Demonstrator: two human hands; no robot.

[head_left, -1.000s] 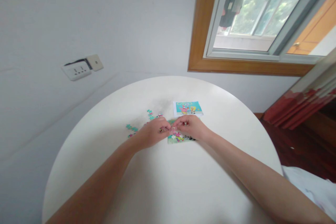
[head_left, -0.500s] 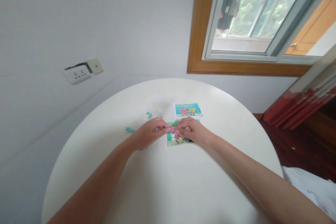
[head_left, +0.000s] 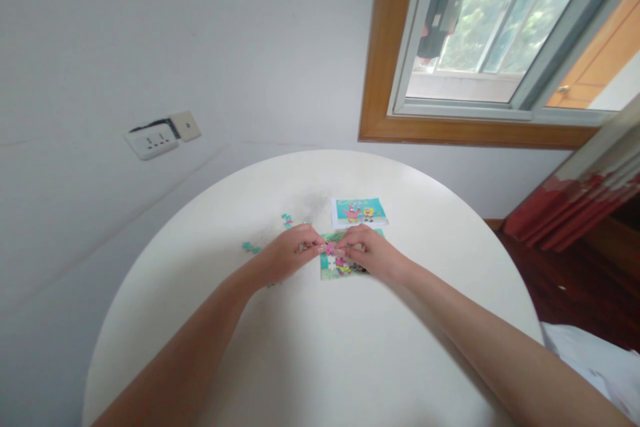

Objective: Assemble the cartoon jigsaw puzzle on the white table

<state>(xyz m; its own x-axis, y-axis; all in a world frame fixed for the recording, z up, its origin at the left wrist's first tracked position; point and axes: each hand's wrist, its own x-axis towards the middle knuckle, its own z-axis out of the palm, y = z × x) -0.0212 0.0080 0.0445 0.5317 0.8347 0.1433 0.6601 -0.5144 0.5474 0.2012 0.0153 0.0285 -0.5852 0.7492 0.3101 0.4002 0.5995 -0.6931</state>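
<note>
Between my two hands, over the upper left of a partly assembled jigsaw puzzle (head_left: 329,273), is a small pink puzzle piece (head_left: 330,249). My left hand (head_left: 293,253) pinches its left side with thumb and forefinger. From the right, the fingertips of my right hand (head_left: 367,249) close on the same piece. My right hand covers much of the puzzle's right half. White gaps show in the puzzle's left part. Just behind it lies a picture card (head_left: 360,211) with a pink starfish and a yellow sponge figure on teal.
Loose teal puzzle pieces (head_left: 250,248) lie left of my left hand, with more pieces (head_left: 287,220) farther back. All rest on a round white table (head_left: 320,360) against the wall. A wood-framed window (head_left: 475,131) and a red-and-white curtain (head_left: 560,203) are at the right.
My fingers have drawn slightly closer together around the pink piece. The whole view has shifted a little; the puzzle and card lie as before.
</note>
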